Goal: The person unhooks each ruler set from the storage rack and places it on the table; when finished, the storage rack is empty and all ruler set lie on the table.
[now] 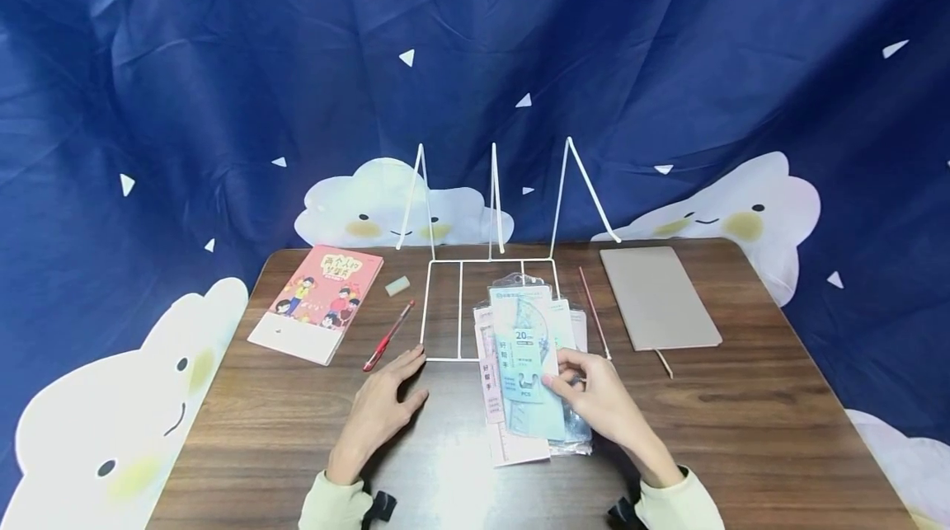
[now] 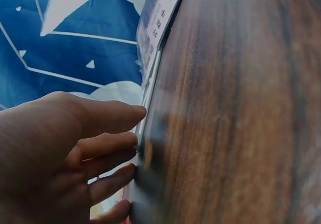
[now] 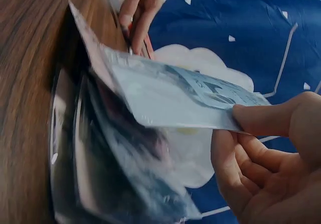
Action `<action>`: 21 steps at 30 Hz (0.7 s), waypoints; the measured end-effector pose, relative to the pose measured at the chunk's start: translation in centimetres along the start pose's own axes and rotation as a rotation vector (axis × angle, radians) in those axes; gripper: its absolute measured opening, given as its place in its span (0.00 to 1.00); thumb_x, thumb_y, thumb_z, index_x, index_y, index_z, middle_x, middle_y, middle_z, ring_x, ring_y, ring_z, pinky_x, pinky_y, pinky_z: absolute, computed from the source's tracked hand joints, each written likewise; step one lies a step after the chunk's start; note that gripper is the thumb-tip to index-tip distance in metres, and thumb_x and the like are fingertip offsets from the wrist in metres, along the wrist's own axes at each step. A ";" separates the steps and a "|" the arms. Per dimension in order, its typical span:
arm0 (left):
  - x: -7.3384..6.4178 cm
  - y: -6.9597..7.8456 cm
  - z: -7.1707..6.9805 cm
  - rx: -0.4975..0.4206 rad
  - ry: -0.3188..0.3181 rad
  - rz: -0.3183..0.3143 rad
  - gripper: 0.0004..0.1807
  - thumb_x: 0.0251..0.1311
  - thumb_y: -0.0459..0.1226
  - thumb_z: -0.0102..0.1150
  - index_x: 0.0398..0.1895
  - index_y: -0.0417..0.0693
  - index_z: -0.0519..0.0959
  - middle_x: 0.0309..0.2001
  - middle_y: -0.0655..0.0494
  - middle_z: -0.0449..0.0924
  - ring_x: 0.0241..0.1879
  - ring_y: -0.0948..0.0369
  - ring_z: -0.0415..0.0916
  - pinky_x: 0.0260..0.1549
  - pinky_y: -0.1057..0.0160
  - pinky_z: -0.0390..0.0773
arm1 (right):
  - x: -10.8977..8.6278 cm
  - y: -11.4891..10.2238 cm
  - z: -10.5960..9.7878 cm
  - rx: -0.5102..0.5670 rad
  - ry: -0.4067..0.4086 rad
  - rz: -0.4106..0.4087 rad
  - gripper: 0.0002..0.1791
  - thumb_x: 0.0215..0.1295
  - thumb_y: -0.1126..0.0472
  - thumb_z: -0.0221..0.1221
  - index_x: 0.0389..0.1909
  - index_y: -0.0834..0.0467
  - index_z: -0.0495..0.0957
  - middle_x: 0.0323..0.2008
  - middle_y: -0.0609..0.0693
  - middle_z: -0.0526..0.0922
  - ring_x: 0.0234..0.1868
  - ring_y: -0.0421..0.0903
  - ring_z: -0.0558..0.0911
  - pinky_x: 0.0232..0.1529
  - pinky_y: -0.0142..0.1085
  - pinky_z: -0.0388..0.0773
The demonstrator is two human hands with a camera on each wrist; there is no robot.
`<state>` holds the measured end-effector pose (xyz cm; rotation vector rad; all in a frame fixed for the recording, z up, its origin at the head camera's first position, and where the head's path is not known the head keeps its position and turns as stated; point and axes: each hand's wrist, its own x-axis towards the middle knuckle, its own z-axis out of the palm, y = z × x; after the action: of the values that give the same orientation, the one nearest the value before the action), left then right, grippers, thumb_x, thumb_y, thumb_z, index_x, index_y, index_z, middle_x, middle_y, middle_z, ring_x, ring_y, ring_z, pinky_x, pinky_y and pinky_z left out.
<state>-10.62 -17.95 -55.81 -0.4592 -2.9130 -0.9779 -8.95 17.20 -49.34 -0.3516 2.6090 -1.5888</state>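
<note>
My right hand (image 1: pixel 594 394) pinches the right edge of a light-blue plastic packet (image 1: pixel 523 357) printed with "20" and "PCS", thumb on its face. In the right wrist view this packet (image 3: pixel 165 96) is tilted up above other flat packets (image 3: pixel 110 169). Beneath it in the head view, a pink packet (image 1: pixel 487 386) sticks out to the left. My left hand (image 1: pixel 382 406) rests on the table, fingers loosely extended and fingertips right at the front left corner of a white wire rack (image 1: pixel 443 360). Nothing is held in it. The packets overlap the rack's right front part.
To the left lie a pink illustrated book (image 1: pixel 319 299), an eraser (image 1: pixel 397 286) and a red pen (image 1: pixel 389 336). A thin reddish stick (image 1: pixel 594 311) and a grey-beige notebook (image 1: pixel 660 299) lie on the right. The rack's uprights (image 1: pixel 560 200) rise before a blue cloud-patterned curtain (image 1: pixel 475 44).
</note>
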 end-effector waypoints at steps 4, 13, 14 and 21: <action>0.0 0.0 0.0 0.006 0.007 0.007 0.32 0.63 0.40 0.71 0.71 0.47 0.78 0.73 0.55 0.74 0.73 0.52 0.70 0.67 0.42 0.72 | -0.1 1.0 -0.8 0.021 -0.034 0.035 0.05 0.68 0.66 0.68 0.34 0.61 0.81 0.24 0.46 0.76 0.23 0.37 0.71 0.24 0.27 0.70; 0.0 -0.1 0.1 -0.002 0.005 0.003 0.32 0.63 0.41 0.71 0.71 0.48 0.78 0.73 0.56 0.74 0.73 0.53 0.69 0.68 0.42 0.71 | 0.9 2.5 -1.7 -0.069 -0.105 0.112 0.14 0.69 0.62 0.68 0.28 0.58 0.73 0.22 0.43 0.69 0.24 0.37 0.69 0.27 0.27 0.63; 0.0 -0.1 0.1 -0.003 0.003 0.001 0.32 0.63 0.41 0.71 0.71 0.48 0.77 0.73 0.56 0.74 0.73 0.53 0.69 0.68 0.42 0.71 | 0.9 2.6 -1.7 -0.084 -0.104 0.112 0.14 0.68 0.61 0.68 0.27 0.57 0.73 0.22 0.43 0.69 0.24 0.37 0.69 0.27 0.27 0.63; 0.1 -0.1 0.0 -0.005 0.000 0.001 0.32 0.63 0.40 0.71 0.72 0.48 0.77 0.73 0.55 0.73 0.73 0.53 0.69 0.68 0.42 0.71 | 1.2 2.9 -1.7 -0.177 -0.100 0.101 0.19 0.68 0.57 0.69 0.24 0.53 0.69 0.19 0.41 0.65 0.21 0.34 0.64 0.25 0.27 0.59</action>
<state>-10.76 -17.99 -55.79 -0.4615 -2.9108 -0.9852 -10.85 19.70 -51.06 -0.2949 2.6512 -1.2800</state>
